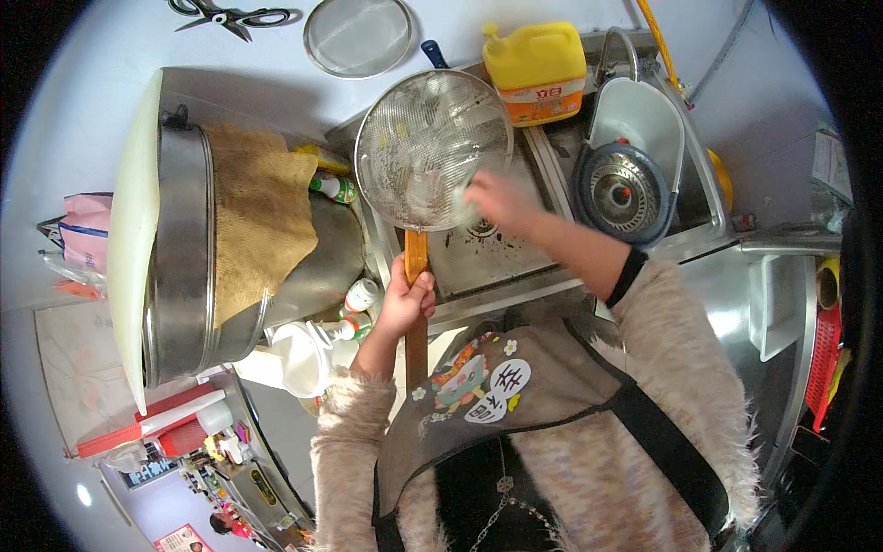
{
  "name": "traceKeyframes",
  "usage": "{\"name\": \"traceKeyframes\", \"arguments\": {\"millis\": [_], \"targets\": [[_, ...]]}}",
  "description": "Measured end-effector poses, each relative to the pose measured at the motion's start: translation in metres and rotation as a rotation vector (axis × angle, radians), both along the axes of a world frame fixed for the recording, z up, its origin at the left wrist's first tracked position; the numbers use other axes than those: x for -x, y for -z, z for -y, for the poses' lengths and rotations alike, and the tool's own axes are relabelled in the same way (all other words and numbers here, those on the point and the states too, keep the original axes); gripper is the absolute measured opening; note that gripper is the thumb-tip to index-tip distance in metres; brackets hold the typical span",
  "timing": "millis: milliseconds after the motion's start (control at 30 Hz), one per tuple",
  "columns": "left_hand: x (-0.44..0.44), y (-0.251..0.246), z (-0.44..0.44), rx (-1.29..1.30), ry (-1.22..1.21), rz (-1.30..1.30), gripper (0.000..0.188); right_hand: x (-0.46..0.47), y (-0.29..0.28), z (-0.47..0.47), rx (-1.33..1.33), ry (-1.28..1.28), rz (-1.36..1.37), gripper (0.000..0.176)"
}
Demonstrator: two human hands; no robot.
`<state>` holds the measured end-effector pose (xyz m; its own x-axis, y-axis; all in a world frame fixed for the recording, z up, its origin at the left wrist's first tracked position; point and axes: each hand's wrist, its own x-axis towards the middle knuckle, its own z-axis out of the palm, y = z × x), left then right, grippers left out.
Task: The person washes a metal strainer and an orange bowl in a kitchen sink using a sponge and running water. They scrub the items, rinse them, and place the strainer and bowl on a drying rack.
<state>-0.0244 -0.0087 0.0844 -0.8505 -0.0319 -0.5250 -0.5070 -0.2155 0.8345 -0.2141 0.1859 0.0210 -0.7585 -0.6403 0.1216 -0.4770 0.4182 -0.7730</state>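
My left hand grips the wooden handle of a large round wire-mesh strainer. The strainer is tilted over a stainless-steel sink basin, its mesh facing up towards me. Against the lower right of the mesh is my right hand, blurred by motion. Its fingers are bent around a small pale pad, too blurred to tell its material. Dark specks lie around the basin's drain, which the strainer and my right hand partly cover.
A yellow detergent jug stands behind the sink. The right basin holds a grey-white basket and a round metal strainer. At left is a large steel pot with brown cloth; scissors hang on the wall.
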Motion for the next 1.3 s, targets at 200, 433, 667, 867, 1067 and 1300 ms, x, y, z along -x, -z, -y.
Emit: {"name": "traceKeyframes", "arguments": {"millis": [200, 433, 667, 867, 1067, 1300], "targets": [[0.009, -0.008, -0.017, -0.034, 0.073, 0.034, 0.035, 0.058, -0.022, -0.018, 0.0, 0.264, -0.441, 0.021], [0.015, 0.008, -0.011, -0.04, 0.055, 0.047, 0.033, -0.017, 0.026, 0.031, 0.427, -0.018, 0.025, 0.018], [0.009, -0.005, -0.021, -0.169, 0.138, 0.225, 0.052, 0.091, -0.006, -0.019, 0.052, 0.303, -0.723, 0.024], [0.007, -0.011, -0.034, -0.242, 0.224, 0.266, 0.055, 0.037, -0.012, 0.04, 0.535, -0.048, -0.313, 0.031], [-0.001, -0.007, -0.025, -0.163, 0.237, 0.277, 0.056, 0.037, -0.012, 0.043, 0.385, -0.334, -0.446, 0.021], [-0.011, -0.003, -0.021, -0.212, 0.149, 0.24, 0.061, 0.087, -0.036, 0.006, 0.187, 0.242, -0.825, 0.021]]}}
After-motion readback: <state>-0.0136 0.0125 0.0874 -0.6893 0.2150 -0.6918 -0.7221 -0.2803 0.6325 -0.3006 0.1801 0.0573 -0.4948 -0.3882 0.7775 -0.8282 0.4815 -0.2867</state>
